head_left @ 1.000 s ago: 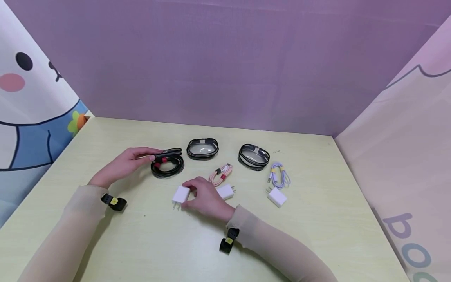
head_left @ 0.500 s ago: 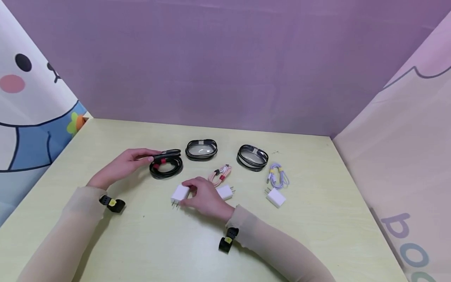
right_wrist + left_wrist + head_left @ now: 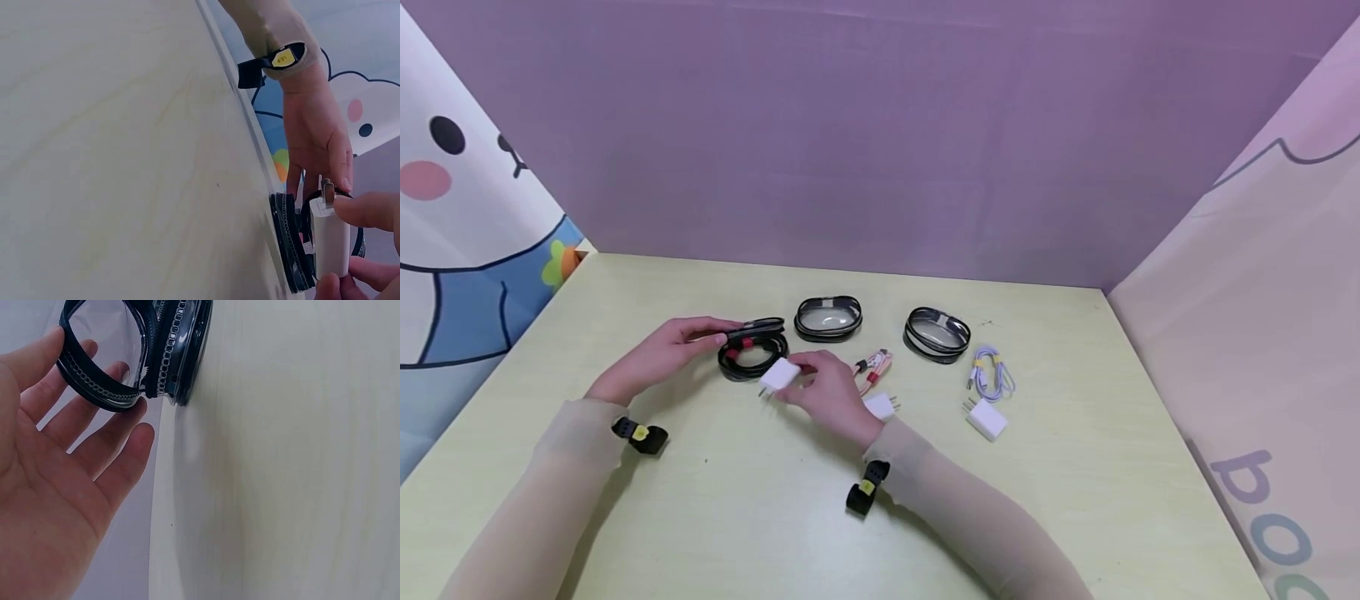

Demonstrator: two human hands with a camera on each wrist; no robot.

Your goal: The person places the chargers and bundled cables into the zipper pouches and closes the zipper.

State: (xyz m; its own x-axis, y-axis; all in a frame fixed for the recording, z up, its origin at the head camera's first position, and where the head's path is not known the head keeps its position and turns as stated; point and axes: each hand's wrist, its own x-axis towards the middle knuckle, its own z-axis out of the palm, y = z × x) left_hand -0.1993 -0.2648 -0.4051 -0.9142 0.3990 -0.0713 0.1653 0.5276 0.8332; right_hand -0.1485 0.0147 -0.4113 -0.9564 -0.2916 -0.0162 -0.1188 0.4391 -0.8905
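Left hand (image 3: pixel 662 360) pinches case lid (image 3: pixel 763 327), already up; right hand (image 3: pixel 835 393) pinches charger (image 3: pixel 780 374), uncased, as are two cables (image 3: pixel 992 375), two more chargers (image 3: pixel 987 419).

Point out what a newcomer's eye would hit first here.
Likely the white charger pinched in the right hand, beside an open clear case with black edging left of the table's centre. Next, the left hand holding that case's raised lid. Then the broad purple backdrop behind the table.

Cases (image 3: pixel 828 319), cables (image 3: pixel 877 367), chargers (image 3: pixel 987 420) on table (image 3: pixel 737 517)
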